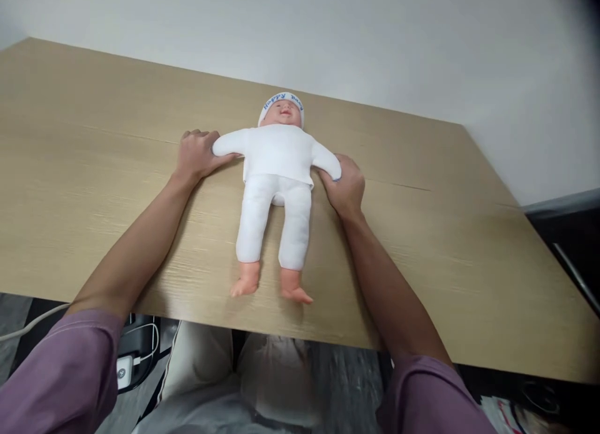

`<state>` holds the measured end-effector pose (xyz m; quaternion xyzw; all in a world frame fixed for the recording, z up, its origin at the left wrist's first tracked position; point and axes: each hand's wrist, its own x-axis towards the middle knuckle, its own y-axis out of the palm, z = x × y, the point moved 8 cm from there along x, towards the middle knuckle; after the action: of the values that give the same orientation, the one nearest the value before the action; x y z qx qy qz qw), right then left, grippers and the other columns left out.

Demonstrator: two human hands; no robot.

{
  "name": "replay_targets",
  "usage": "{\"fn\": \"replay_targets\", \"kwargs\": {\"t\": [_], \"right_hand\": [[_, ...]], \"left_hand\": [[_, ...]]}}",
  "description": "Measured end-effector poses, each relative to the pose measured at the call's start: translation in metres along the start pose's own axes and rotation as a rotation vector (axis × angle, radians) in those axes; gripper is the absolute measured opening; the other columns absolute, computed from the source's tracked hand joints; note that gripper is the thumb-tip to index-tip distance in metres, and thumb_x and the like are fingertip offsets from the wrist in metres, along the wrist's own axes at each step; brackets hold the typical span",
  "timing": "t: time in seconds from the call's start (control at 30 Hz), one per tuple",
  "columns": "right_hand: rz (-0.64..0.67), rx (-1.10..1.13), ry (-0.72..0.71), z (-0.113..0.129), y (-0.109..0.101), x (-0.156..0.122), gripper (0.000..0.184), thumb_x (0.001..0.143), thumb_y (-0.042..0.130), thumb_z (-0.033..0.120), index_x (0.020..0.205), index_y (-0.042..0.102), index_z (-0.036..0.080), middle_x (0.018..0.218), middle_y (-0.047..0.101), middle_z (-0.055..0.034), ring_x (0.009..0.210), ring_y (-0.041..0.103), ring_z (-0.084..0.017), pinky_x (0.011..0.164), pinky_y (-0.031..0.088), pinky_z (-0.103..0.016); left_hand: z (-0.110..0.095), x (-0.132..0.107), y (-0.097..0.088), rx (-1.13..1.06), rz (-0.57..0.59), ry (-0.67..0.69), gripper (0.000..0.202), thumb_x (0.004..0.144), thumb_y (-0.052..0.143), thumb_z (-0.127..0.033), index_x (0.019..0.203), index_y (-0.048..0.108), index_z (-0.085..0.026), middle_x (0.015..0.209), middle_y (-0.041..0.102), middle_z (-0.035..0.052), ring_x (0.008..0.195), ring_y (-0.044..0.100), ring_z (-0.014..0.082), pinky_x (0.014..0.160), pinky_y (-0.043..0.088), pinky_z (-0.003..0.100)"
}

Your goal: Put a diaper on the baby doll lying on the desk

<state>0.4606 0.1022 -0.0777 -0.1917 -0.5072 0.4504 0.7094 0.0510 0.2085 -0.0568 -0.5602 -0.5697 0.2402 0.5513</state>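
A baby doll (279, 152) lies on its back on the wooden table, its head toward the far edge and its bare feet toward me. It wears a white top, white trousers and a white cap (270, 100) with blue lettering. My left hand (197, 152) is closed round the end of the doll's sleeve on the left, with the thumb along the underside of the arm. On the other side, my right hand (349, 182) grips the opposite sleeve end. Both doll arms are spread outward, and the doll's own hands are hidden.
The light wooden table (117, 184) runs up to a pale wall (375, 40). Below its front edge, a white adapter (124, 371) with a cable sits in a dark holder at left. Papers (499, 415) lie low at right, near a black object (572, 234) beyond the table's end.
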Motion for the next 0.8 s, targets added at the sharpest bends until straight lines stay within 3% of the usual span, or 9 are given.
{"fn": "replay_targets", "kwargs": {"t": [0.17, 0.3, 0.57, 0.7, 0.8], "right_hand": [[-0.010, 0.002, -0.042, -0.014, 0.017, 0.034, 0.062, 0.110, 0.056, 0.076, 0.134, 0.073, 0.021, 0.130, 0.079, -0.0189, 0.120, 0.072, -0.039, 0.109, 0.058, -0.057], [-0.007, -0.046, -0.033, -0.029, 0.026, 0.045, 0.068, 0.108, 0.057, 0.082, 0.135, 0.071, 0.021, 0.128, 0.077, -0.0198, 0.119, 0.070, -0.039, 0.110, 0.056, -0.060], [-0.077, -0.109, 0.023, -0.057, 0.022, 0.024, 0.077, 0.104, 0.059, 0.084, 0.142, 0.067, 0.018, 0.138, 0.071, -0.0236, 0.127, 0.062, -0.042, 0.116, 0.050, -0.066], [-0.089, -0.118, 0.114, -0.060, 0.020, 0.016, 0.066, 0.102, 0.067, 0.069, 0.141, 0.065, 0.016, 0.140, 0.070, -0.0246, 0.132, 0.059, -0.042, 0.119, 0.049, -0.067], [-0.125, -0.110, 0.158, -0.049, 0.012, -0.002, 0.062, 0.100, 0.068, 0.054, 0.146, 0.061, 0.014, 0.147, 0.066, -0.0268, 0.140, 0.056, -0.041, 0.125, 0.045, -0.067]], "left_hand": [[0.005, 0.030, 0.012, 0.001, -0.003, -0.018, 0.099, 0.088, 0.061, -0.106, 0.128, 0.071, -0.015, 0.126, 0.075, 0.0212, 0.137, 0.062, 0.0484, 0.123, 0.036, 0.055], [0.010, 0.038, 0.012, 0.021, -0.064, -0.027, 0.100, 0.090, 0.059, -0.105, 0.134, 0.069, -0.016, 0.136, 0.073, 0.0231, 0.140, 0.060, 0.0484, 0.123, 0.037, 0.056], [0.026, 0.024, 0.009, -0.073, 0.021, 0.028, 0.096, 0.096, 0.059, -0.098, 0.144, 0.067, -0.015, 0.148, 0.069, 0.0270, 0.147, 0.054, 0.0498, 0.126, 0.039, 0.060], [0.032, 0.009, 0.004, -0.103, 0.026, 0.021, 0.088, 0.100, 0.057, -0.091, 0.143, 0.068, -0.016, 0.143, 0.071, 0.0256, 0.144, 0.055, 0.0470, 0.126, 0.041, 0.059], [0.032, -0.012, -0.003, -0.119, -0.015, -0.016, 0.080, 0.104, 0.054, -0.083, 0.148, 0.065, -0.017, 0.150, 0.069, 0.0244, 0.143, 0.056, 0.0441, 0.126, 0.041, 0.058]]}}
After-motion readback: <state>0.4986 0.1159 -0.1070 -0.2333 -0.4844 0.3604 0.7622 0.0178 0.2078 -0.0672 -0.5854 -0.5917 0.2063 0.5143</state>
